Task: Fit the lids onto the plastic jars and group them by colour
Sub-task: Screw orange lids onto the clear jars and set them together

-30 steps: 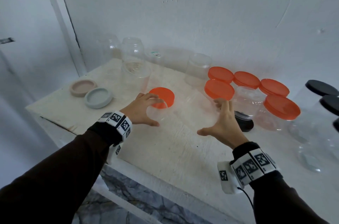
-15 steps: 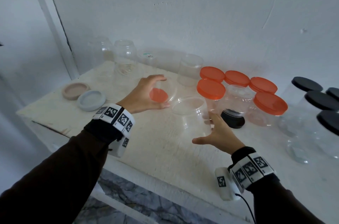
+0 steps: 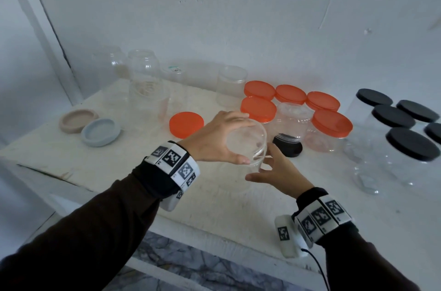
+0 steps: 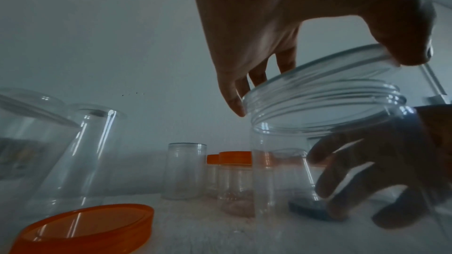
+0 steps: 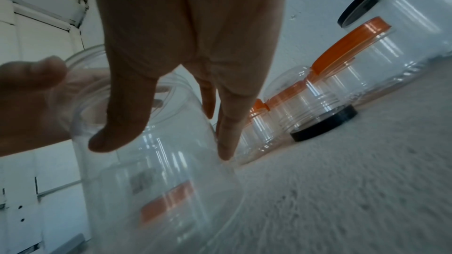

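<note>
My left hand pinches a clear lid by its rim and holds it tilted just above the threaded mouth of a clear jar. In the left wrist view the clear lid hovers over the jar with a small gap. My right hand grips that jar's side; thumb and fingers sit on either side of the jar. A loose orange lid lies upside down on the table left of my hands.
Several orange-lidded jars stand behind my hands, black-lidded jars at far right. A black lid with a jar on it sits beside my right hand. Open clear jars and beige and blue-grey lids are at left.
My left hand lifted the clear lid from beside the orange lid and carried it right, over the jar. My right hand drew the jar nearer and to the left.
</note>
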`<state>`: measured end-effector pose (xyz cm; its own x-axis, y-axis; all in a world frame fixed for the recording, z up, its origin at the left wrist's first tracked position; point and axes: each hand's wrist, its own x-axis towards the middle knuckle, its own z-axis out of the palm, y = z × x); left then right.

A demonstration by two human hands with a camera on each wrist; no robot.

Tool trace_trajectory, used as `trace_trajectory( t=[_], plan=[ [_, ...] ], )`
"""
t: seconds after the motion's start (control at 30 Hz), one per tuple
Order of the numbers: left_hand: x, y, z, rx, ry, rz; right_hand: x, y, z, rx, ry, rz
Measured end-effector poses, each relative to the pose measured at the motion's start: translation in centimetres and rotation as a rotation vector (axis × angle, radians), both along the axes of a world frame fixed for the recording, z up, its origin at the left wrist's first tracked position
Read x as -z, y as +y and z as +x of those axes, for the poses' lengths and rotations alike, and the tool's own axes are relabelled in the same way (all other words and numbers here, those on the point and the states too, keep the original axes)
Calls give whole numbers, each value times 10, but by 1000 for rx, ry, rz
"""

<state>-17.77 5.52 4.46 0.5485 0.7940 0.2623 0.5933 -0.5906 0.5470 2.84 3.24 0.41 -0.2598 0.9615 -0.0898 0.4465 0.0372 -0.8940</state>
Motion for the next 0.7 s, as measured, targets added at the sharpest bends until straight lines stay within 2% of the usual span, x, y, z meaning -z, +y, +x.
trace_trajectory(
  t=[0.27, 0.43, 0.53, 0.7],
  plan=[
    [-3, 0, 11, -7, 203, 13, -4, -4, -2, 0, 19, 18],
    [-1, 0, 13, -4, 220, -27, -3, -4, -1, -29, -15, 10],
    [0, -3, 10, -16, 147, -94, -11, -1, 4, -94, -115, 16],
    [16, -8, -7, -113, -182, -402, -60, 6, 12, -137, -307, 179]
  ],
)
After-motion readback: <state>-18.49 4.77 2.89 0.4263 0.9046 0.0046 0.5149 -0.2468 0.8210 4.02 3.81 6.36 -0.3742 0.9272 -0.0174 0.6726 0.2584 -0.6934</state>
